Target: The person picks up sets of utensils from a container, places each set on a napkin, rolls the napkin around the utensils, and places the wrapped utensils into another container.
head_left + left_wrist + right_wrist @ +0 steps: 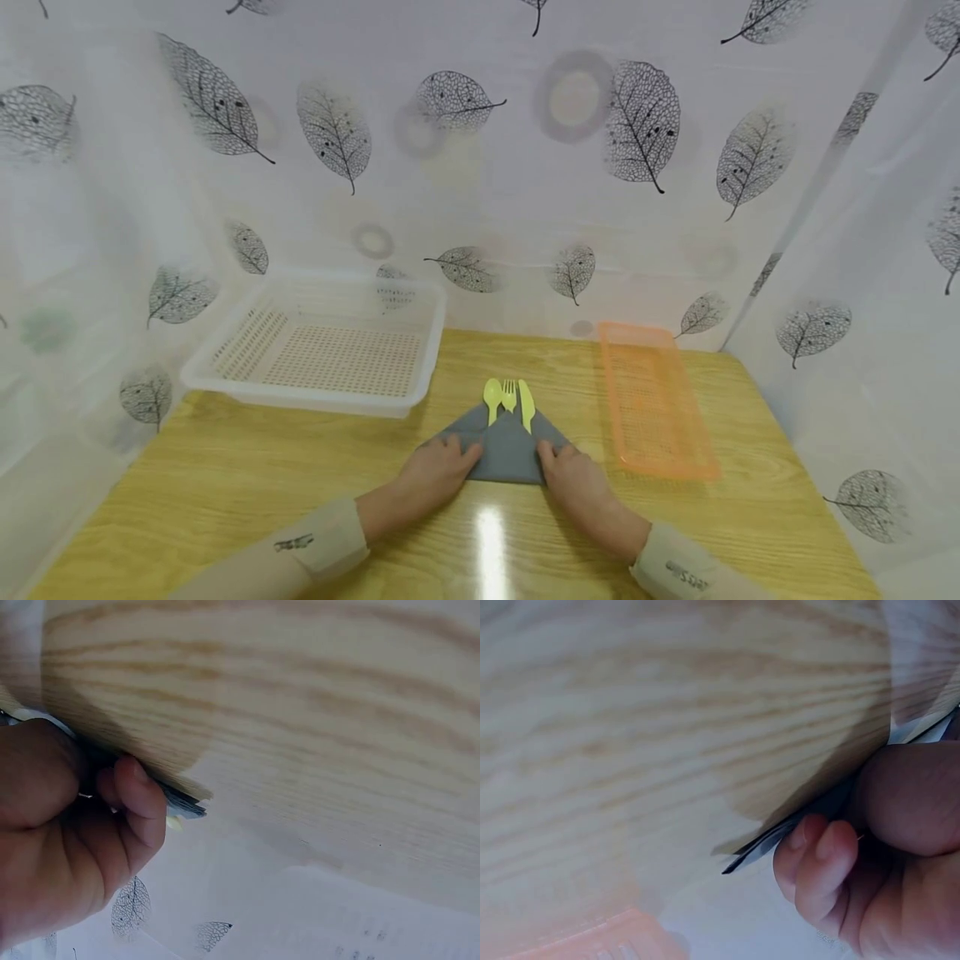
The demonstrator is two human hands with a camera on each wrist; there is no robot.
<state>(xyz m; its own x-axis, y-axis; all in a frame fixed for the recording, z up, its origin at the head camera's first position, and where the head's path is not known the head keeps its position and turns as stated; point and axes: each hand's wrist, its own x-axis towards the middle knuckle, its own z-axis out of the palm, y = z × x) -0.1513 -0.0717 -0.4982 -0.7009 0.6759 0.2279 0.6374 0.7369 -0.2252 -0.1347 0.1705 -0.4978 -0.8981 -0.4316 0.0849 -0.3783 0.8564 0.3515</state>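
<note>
A grey folded cloth napkin (510,457) lies on the table, its two sides slanting up to a point. From its pocket stick out a yellow-green spoon (492,393), a fork (509,397) and a knife (527,404), side by side. My left hand (437,472) grips the napkin's left side, thumb on top. On the opposite side, my right hand (577,485) holds the right edge in the same way. Both wrist views show curled fingers at the napkin's layered edge, with a corner poking out past the left hand (75,825) and the right hand (885,870).
A white plastic basket (423,367) stands at the back left of the wooden table (360,454). To the right lies a shallow orange basket (611,400). Behind and at both sides hangs a pale curtain (510,192) printed with leaves.
</note>
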